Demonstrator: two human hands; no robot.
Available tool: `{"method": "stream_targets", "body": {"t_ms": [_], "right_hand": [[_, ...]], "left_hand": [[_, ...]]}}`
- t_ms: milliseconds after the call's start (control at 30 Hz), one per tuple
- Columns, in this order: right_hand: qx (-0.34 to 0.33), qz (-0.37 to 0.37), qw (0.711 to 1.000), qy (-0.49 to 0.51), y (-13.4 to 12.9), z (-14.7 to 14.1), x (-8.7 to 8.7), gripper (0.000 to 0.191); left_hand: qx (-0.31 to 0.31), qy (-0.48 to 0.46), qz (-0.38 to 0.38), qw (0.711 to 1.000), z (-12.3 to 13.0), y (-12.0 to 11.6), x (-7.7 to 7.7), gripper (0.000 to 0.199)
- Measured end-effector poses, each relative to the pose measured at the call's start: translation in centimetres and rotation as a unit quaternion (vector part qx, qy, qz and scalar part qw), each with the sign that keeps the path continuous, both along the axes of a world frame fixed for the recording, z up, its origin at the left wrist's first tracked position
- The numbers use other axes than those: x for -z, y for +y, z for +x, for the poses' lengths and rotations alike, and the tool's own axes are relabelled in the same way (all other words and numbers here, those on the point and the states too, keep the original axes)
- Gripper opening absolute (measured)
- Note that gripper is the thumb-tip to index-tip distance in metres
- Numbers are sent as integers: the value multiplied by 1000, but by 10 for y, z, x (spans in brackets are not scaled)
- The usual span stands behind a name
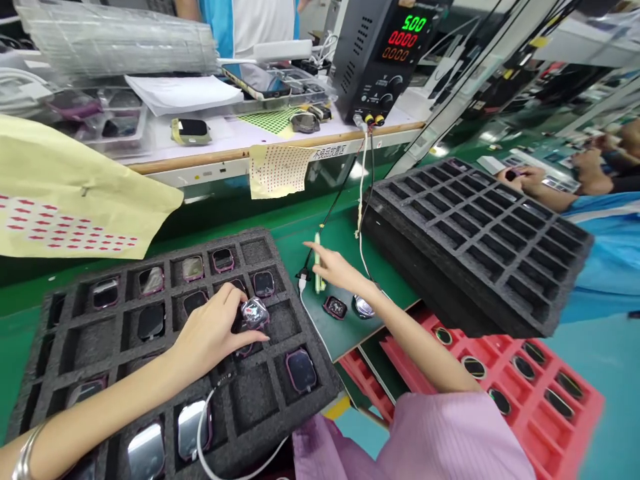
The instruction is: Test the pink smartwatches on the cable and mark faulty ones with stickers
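My left hand is over a black foam tray, its thumb and fingers closed around a smartwatch case with a shiny, film-like face. Several dark-screened watch cases with purple rims lie in the tray's compartments. My right hand reaches over the green bench, index finger stretched out and thumb apart. It is at a slim pale green pen-like tool; whether it touches the tool I cannot tell. Near its wrist lie a purple-rimmed watch and a round silver-edged piece.
Black foam trays are stacked at right, above red trays with round-edged parts. A power supply stands on the shelf. White cables cross the bench. Co-workers' hands show at far right.
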State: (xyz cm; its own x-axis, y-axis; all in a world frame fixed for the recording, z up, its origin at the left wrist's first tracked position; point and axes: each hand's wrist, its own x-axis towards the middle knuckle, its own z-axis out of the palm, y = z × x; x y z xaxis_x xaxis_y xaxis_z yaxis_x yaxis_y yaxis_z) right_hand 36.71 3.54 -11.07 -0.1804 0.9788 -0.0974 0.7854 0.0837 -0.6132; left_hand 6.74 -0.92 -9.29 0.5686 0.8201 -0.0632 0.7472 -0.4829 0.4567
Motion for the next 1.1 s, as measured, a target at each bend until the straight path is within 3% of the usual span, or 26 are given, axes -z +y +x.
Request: {"method": "stream_targets", "body": {"t_ms": [100, 167, 233, 300, 367, 467, 567, 700, 833, 1100], "right_hand": [[-26, -18, 996, 82, -10, 6, -30, 60], [-47, -22, 976, 212, -23, 1, -49, 63], [-13, 6, 941, 337, -37, -12, -62, 43], [35, 34, 918, 393, -49, -32, -66, 26], [25, 14, 907, 420, -58, -54, -62, 34], [-74, -51, 895, 436, -62, -79, -50, 61], [-131, -80, 903, 402, -57, -93, -41, 51], [-48, -132, 917, 374, -46, -107, -36, 19], [3, -158, 918, 363, -38, -121, -31, 15], [-6, -31, 962, 270, -43, -128, -20, 21]], "left_hand": [[31, -24, -21, 999, -4, 4, -1, 59], [69, -32, -44, 996, -7, 9, -3, 56], [97, -39, -65, 992, -9, 15, -4, 50], [93, -54, -74, 991, -8, 17, -5, 47], [61, -67, -66, 994, -5, 16, -5, 46], [8, -76, -49, 996, 0, 12, -2, 46], [-15, -82, -52, 995, 3, 11, 1, 48], [-19, -91, -57, 994, 3, 13, 4, 49], [-15, -95, -58, 994, 2, 15, 6, 50], [-11, -85, -54, 995, 2, 15, 8, 52]]}}
